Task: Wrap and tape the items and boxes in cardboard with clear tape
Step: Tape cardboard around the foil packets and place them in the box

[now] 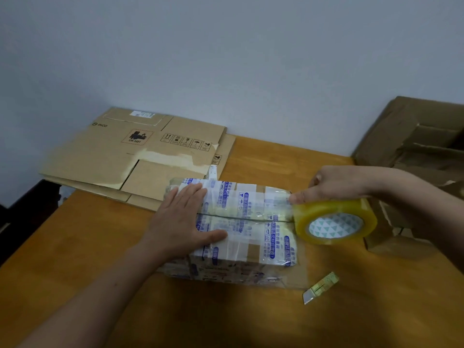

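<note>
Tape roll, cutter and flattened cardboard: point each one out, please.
tape roll (329,208), head view, on its outer yellowish winding.
cutter (321,286), head view, middle of its body.
flattened cardboard (100,156), head view, top sheet's bare face.

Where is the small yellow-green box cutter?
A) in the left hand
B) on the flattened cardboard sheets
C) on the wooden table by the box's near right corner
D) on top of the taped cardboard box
C: the small yellow-green box cutter lies on the brown wooden table, apart from the tape-covered cardboard box; the left hand lies flat on the box, the right hand grips the clear tape roll.
</note>
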